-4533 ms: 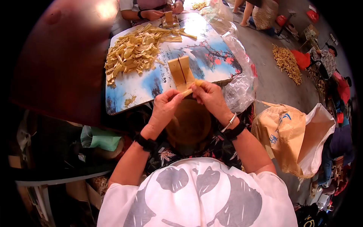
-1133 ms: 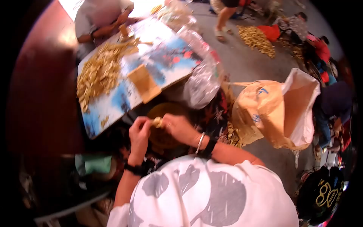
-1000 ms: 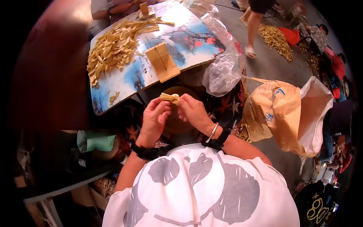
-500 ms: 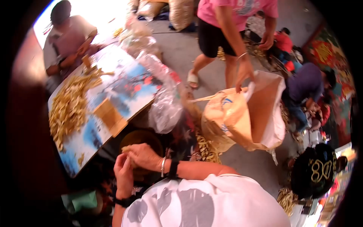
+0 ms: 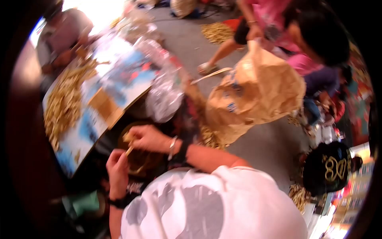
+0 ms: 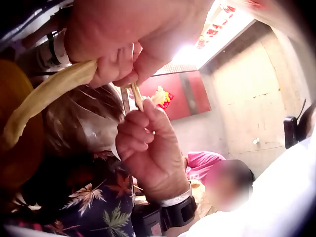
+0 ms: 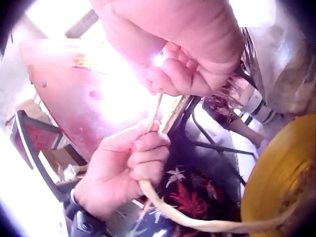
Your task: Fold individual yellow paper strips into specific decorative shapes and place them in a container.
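Observation:
Both hands work on one pale yellow, flat, pliable strip. My left hand (image 5: 118,167) grips it low, and my right hand (image 5: 149,138) pinches it a little higher. A short taut length of the strip (image 7: 154,112) runs between the fingers in the right wrist view. Its loose tail (image 6: 49,96) hangs out of my left hand toward the yellow basin (image 7: 269,177). A small yellow bunch (image 5: 128,137) pokes out at my right fingertips. The basin sits on the lap, below the hands.
A painted table (image 5: 119,85) carries a heap of yellow strips (image 5: 65,101) and an angled wooden block (image 5: 105,107). Clear plastic (image 5: 165,99) hangs off its edge. To the right, a person in pink (image 5: 274,24) holds a large paper sack (image 5: 254,87). Another person (image 5: 65,36) sits across.
The head view has swung rightward. My hands left the wooden block and now stretch the strip between them over the basin. A person in pink came in and lifted the sack's mouth.

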Motion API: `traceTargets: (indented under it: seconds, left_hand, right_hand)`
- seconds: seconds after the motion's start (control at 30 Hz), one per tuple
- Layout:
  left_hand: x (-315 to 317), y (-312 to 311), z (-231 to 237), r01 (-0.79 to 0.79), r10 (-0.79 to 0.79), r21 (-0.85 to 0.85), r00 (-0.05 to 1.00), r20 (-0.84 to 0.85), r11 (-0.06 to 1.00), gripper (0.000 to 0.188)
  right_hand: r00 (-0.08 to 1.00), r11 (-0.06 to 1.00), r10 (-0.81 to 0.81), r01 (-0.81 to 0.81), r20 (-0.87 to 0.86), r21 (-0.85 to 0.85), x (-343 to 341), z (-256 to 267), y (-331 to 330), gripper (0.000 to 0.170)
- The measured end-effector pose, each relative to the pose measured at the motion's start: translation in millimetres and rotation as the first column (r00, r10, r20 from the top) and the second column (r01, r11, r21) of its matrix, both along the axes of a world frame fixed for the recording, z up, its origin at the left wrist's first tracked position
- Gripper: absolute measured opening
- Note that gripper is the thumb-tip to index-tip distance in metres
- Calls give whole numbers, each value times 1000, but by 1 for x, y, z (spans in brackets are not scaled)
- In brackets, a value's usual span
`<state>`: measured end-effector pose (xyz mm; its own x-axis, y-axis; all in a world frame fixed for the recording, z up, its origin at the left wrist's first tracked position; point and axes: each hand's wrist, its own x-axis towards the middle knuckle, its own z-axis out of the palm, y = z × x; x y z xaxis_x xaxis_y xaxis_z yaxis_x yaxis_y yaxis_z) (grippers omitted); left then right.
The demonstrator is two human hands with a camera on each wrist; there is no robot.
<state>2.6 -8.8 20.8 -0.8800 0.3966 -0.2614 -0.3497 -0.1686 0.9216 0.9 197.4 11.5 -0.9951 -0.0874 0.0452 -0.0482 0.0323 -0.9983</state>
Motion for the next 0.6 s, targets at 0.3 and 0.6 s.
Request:
traceTargets:
  seconds: [0.3,0.6]
  left_hand:
    - [-33,3,9,-63,-33,-287,948,-317,956,16]
    - [-125,15,39,-425,-71,-439,649,-758,792,16]
  right_hand:
    - [981,993,113,-105,157,-61,-25,32,-1,20]
    - [933,923,-215,291,-290,252,-112,58,-6,20]
